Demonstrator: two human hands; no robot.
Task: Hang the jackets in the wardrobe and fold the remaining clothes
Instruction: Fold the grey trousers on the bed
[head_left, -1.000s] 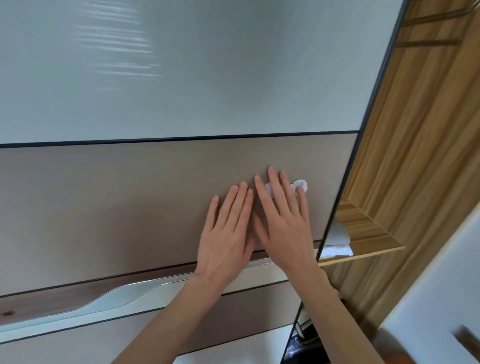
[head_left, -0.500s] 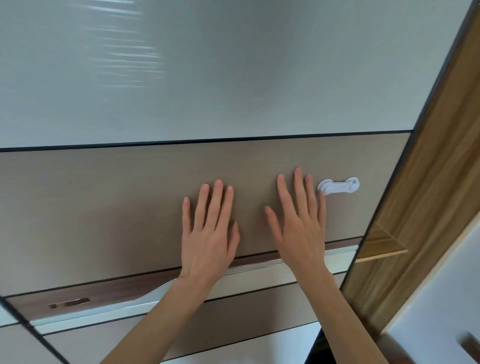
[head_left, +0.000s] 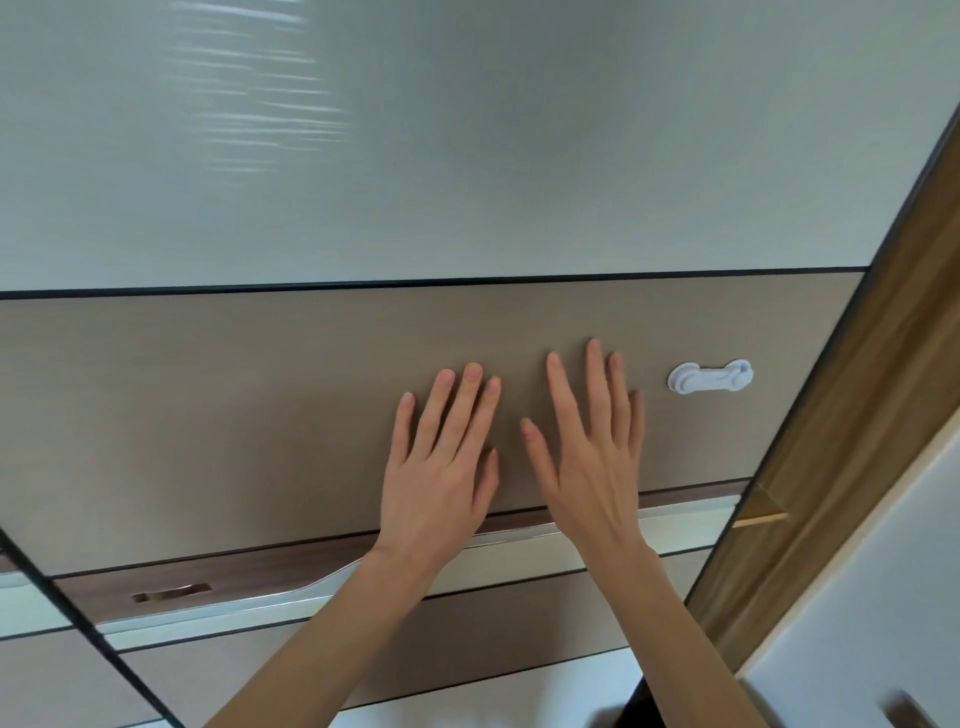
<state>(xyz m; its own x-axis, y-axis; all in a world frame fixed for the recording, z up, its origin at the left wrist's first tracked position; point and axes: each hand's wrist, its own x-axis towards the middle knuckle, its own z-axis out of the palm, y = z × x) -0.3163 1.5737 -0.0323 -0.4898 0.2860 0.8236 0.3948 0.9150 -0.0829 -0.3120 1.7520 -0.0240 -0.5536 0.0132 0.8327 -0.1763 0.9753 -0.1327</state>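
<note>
A sliding wardrobe door (head_left: 218, 415) fills the head view, with a brown middle band below a pale glossy upper panel. My left hand (head_left: 441, 467) and my right hand (head_left: 592, 457) lie flat on the brown band, side by side, fingers straight and pointing up. Only a narrow slit of the wooden wardrobe interior (head_left: 852, 441) shows at the door's right edge. No jackets or other clothes are visible.
A white plastic child-safety latch (head_left: 709, 376) is stuck on the door to the right of my right hand. A long silver recessed handle strip (head_left: 291, 597) runs below the hands. A white wall (head_left: 883, 597) stands at the lower right.
The door has slid to the right under both palms, and the open gap with the wooden shelf has shrunk to a slit. My hands have moved apart, uncovering the white latch.
</note>
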